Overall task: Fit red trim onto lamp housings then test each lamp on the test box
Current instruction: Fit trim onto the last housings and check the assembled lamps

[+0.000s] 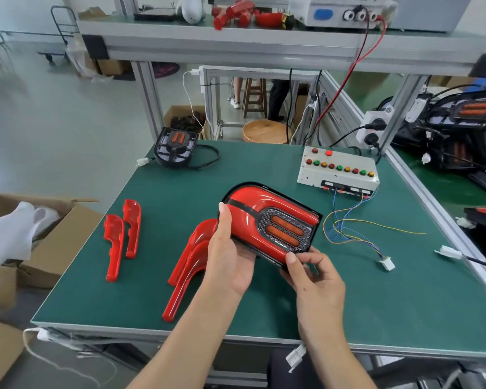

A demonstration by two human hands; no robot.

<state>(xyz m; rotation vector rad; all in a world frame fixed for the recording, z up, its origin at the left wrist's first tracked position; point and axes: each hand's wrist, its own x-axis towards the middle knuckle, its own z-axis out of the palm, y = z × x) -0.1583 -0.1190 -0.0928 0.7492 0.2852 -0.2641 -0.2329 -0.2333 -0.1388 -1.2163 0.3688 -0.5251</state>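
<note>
lamp housing [270, 220] with red trim on, lifted over green surface [348, 299], long axis running far-left to near-right | I'm seeing left hand [230, 259] fingers gripping its left edge; right hand [312, 273] fingers pinching near corner | test box [337, 171] lying beyond-right, nearer right hand

The lamp housing [272, 223], black with glossy red trim fitted and two amber lenses, is held tilted above the green table [264, 299], left of the test box [337, 171]. Left of it lie four loose red trim pieces [188, 265]. Another bare housing [176, 147] sits far from the box, toward the table's back-left corner.
</note>
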